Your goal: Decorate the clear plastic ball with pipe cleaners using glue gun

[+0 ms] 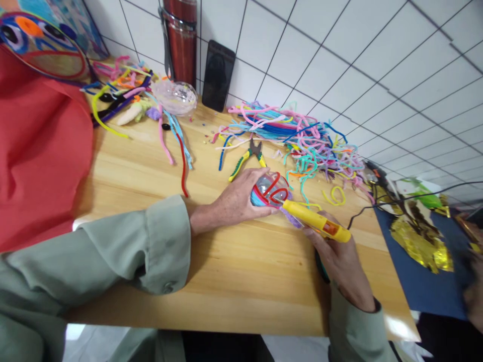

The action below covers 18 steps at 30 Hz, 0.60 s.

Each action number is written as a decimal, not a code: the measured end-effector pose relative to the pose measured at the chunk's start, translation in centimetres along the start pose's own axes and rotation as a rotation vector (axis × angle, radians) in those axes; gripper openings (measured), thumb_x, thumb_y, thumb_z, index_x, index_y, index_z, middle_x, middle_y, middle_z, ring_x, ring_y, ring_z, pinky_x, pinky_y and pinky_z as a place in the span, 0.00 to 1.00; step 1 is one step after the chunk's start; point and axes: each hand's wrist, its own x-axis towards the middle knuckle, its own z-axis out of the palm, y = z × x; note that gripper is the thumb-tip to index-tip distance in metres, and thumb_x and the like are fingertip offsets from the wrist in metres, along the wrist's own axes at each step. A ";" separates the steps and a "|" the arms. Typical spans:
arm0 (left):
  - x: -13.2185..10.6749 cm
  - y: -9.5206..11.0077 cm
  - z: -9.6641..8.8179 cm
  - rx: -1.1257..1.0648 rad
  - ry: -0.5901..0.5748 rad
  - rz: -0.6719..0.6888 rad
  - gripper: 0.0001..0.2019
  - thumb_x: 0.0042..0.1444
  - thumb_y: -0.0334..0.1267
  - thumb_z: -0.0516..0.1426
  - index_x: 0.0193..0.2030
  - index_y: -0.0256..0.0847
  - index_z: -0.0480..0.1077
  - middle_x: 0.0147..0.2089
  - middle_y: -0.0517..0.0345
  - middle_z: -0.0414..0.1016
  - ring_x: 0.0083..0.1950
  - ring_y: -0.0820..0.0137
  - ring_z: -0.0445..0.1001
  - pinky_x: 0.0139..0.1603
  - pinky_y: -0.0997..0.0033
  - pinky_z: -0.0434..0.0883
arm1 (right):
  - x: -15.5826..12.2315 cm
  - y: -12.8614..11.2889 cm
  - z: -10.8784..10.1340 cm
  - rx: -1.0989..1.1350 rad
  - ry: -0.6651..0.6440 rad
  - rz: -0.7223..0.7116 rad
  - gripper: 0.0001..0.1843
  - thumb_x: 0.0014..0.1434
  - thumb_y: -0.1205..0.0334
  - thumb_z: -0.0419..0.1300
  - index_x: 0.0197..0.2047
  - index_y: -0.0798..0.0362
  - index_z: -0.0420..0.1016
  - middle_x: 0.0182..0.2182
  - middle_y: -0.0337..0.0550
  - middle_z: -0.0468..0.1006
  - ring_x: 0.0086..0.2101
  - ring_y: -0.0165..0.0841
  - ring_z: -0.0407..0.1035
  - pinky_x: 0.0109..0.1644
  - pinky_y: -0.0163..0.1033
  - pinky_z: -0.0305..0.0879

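My left hand [237, 201] cups a clear plastic ball [268, 191] wrapped with red and blue pipe cleaners, holding it down on the wooden table [158, 171]. My right hand [339, 256] grips a yellow glue gun [316, 221]. The gun's nozzle touches the ball's right side. A purple fuzzy piece [290, 217] lies just under the gun's tip.
A heap of coloured pipe cleaners [298, 136] lies behind the ball, with green-handled pliers [249, 157] beside it. A clear bowl [174, 95], red flask [181, 35] and black phone [218, 75] stand by the tiled wall. Red cloth [41, 151] left; blue sheet with gold foil [418, 246] right.
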 end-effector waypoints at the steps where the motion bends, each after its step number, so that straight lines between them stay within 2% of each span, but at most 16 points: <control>1: 0.0 0.0 0.0 -0.001 0.002 0.003 0.46 0.62 0.58 0.76 0.80 0.45 0.65 0.77 0.36 0.76 0.77 0.43 0.77 0.81 0.35 0.76 | 0.0 0.0 0.0 0.000 0.002 -0.002 0.13 0.79 0.46 0.67 0.44 0.44 0.80 0.37 0.41 0.82 0.37 0.40 0.77 0.42 0.43 0.76; 11: 0.1 0.0 0.2 -0.007 -0.007 -0.014 0.47 0.61 0.57 0.76 0.80 0.44 0.65 0.77 0.36 0.77 0.78 0.42 0.77 0.82 0.34 0.74 | -0.2 0.4 0.0 0.011 0.003 -0.018 0.10 0.78 0.49 0.69 0.45 0.44 0.80 0.39 0.40 0.83 0.38 0.40 0.78 0.43 0.43 0.76; 18: 0.1 0.1 0.2 -0.012 -0.005 0.003 0.46 0.63 0.59 0.74 0.79 0.41 0.65 0.76 0.34 0.77 0.78 0.42 0.77 0.81 0.37 0.75 | -0.4 0.9 -0.1 0.006 -0.004 0.014 0.11 0.79 0.49 0.67 0.45 0.44 0.81 0.37 0.41 0.82 0.40 0.41 0.79 0.43 0.44 0.77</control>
